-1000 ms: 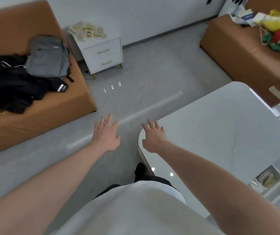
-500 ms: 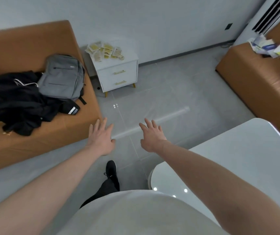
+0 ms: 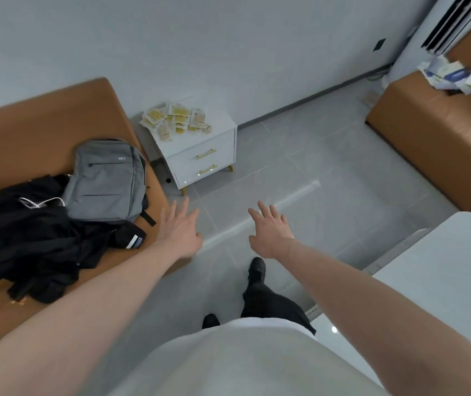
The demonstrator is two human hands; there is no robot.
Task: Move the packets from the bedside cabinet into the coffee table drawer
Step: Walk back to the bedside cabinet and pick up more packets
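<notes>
Several pale yellow-and-white packets (image 3: 175, 120) lie scattered on top of the white bedside cabinet (image 3: 217, 154), which stands against the wall beside a brown sofa. Its two drawers have gold handles and are closed. My left hand (image 3: 181, 231) and my right hand (image 3: 270, 230) are stretched out in front of me above the grey floor, fingers straight and spread, holding nothing. Both are well short of the cabinet. The white coffee table (image 3: 442, 270) fills the lower right; its drawer is out of view.
A brown sofa (image 3: 42, 130) on the left carries a grey backpack (image 3: 105, 181) and black clothing (image 3: 22, 238). Another brown seat (image 3: 434, 132) at the right holds papers and coloured items. Grey tiled floor (image 3: 300, 167) lies between me and the cabinet. My black shoe (image 3: 257, 268) is stepping forward.
I have walked away from the coffee table toward the cabinet; the cabinet and packets appear closer and more central. The table has slid to the right edge. Both hands stay open and outstretched.
</notes>
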